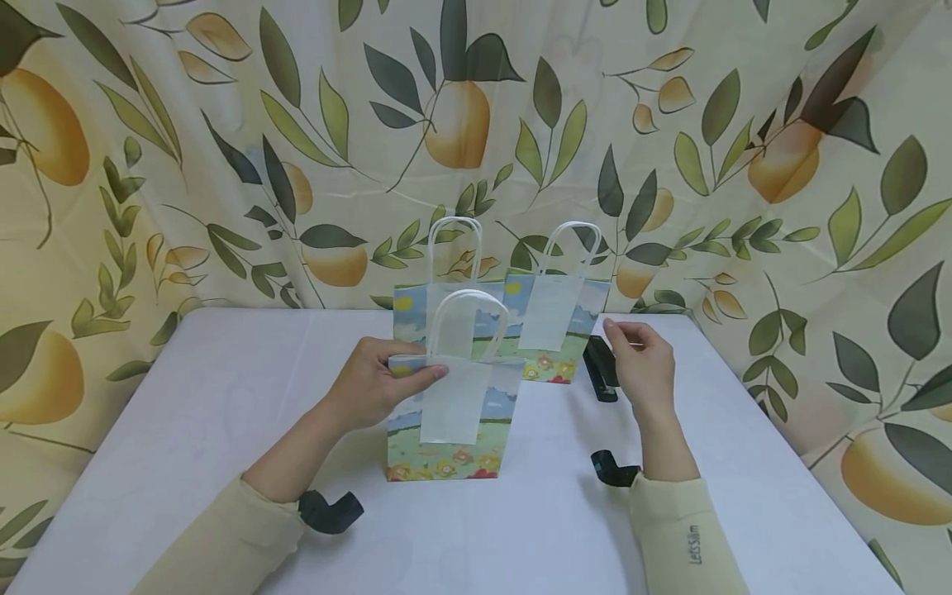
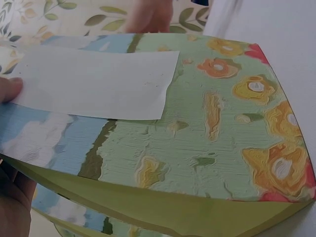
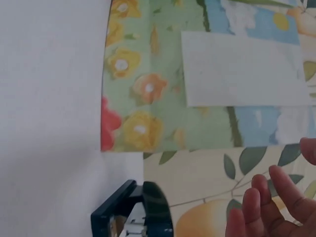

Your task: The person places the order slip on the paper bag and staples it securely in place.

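A small paper gift bag (image 1: pixel 454 459), printed with sky, meadow and flowers, is nearest to me in the head view. My left hand (image 1: pixel 375 384) pinches its upper left edge, thumb on the front panel beside a white paper patch (image 2: pixel 98 81). White twisted handles (image 1: pixel 468 302) rise from its top. To the right, my right hand (image 1: pixel 645 364) hovers beside a black stapler (image 1: pixel 601 369), its fingers loosely bent around nothing. The right wrist view shows those fingers (image 3: pixel 266 202) apart from the stapler and from a flowered bag panel (image 3: pixel 163 118).
Two matching bags stand behind the held one: one at rear left (image 1: pixel 409 310), partly covered by it, another at rear right (image 1: pixel 565 343). A white table (image 1: pixel 245 372) lies beneath them. A fruit-patterned cloth (image 1: pixel 461 124) hangs behind. Black wrist straps (image 1: pixel 330 512) stick out by the sleeves.
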{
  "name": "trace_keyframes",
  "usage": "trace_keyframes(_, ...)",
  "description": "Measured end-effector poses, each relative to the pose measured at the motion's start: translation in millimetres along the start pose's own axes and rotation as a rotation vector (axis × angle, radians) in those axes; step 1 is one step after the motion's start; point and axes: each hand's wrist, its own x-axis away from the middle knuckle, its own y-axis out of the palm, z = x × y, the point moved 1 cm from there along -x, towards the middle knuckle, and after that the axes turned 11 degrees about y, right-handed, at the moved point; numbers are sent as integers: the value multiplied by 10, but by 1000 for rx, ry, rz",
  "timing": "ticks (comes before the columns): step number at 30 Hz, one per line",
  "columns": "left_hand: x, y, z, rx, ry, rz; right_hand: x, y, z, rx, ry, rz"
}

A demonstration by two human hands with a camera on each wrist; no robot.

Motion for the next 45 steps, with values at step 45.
trace_keyframes(45,-9,7,10,-23,11,10,-323,82,518,334,203,-342)
